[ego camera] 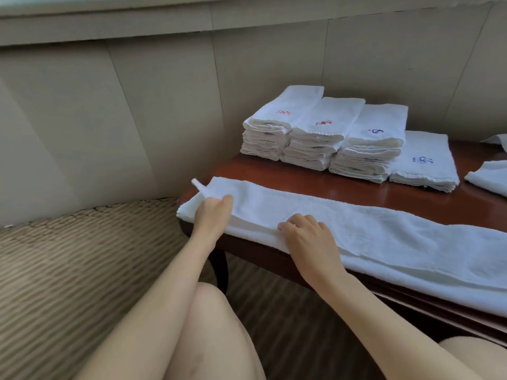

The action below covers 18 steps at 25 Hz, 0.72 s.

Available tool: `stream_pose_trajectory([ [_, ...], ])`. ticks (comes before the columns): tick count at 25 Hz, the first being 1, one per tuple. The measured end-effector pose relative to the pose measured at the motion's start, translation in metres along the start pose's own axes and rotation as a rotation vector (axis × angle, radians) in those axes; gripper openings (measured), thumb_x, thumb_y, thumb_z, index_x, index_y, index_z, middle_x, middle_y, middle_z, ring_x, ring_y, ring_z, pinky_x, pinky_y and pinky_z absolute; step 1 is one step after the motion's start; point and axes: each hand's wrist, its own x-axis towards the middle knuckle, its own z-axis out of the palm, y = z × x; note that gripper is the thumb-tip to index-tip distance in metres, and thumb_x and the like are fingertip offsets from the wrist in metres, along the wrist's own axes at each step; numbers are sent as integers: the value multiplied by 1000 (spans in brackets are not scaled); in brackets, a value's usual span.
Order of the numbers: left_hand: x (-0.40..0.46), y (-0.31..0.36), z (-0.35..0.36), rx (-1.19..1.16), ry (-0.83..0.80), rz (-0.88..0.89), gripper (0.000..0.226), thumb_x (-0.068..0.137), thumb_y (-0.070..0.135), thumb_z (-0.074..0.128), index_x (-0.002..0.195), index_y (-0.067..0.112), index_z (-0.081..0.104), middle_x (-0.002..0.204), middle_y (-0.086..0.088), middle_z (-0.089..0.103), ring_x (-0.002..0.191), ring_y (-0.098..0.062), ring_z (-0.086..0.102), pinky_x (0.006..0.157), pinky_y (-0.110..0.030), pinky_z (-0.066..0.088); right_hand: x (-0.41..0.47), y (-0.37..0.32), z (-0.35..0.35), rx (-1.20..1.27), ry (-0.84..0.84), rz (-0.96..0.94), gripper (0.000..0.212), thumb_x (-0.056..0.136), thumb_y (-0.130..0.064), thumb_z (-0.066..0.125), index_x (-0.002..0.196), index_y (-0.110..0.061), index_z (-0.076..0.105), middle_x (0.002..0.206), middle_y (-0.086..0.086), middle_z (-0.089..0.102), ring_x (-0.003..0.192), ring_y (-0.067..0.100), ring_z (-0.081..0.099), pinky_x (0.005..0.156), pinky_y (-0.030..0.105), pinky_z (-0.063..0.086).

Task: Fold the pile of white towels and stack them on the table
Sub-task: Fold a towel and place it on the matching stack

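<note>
A long white towel [384, 231], folded lengthwise into a strip, lies along the near edge of the dark wooden table [343, 187]. My left hand [212, 212] pinches the towel's left end, where a small loop tag sticks up. My right hand [307, 237] rests on the strip's near edge, fingers curled onto the cloth. Behind stand three tall stacks of folded white towels [323, 138] with red or blue embroidery, and a lower stack [425, 163] to their right.
More white cloth [491, 176] lies at the table's right edge. A woven wicker seat [82, 256] stands left of the table, below a beige panelled wall. My knees are under the table's near edge.
</note>
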Motion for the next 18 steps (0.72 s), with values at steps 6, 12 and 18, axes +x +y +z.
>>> stream_pose_trajectory([
  [6, 15, -20, -11, -33, 309, -19, 7, 87, 4, 47, 93, 9, 47, 93, 1, 43, 91, -19, 43, 72, -30, 39, 4, -4, 6, 16, 175, -40, 40, 52, 10, 82, 83, -13, 73, 84, 2, 65, 68, 22, 59, 53, 27, 41],
  [12, 12, -25, -14, 644, 175, -110, 31, 87, 15, 53, 116, 9, 45, 131, -19, 38, 121, -35, 38, 100, -39, 34, -2, -2, 10, -59, 63, -114, 44, 44, 6, 84, 79, -17, 71, 81, 0, 63, 63, 19, 56, 51, 25, 35],
  [18, -42, 51, 64, 670, -33, 696, 35, 88, 16, 54, 123, 13, 53, 126, -12, 46, 115, -30, 45, 95, -37, 37, -23, 63, -37, -192, -103, 155, 30, 88, -8, 46, 114, -20, 54, 113, 0, 54, 102, 24, 52, 81, 35, 40],
])
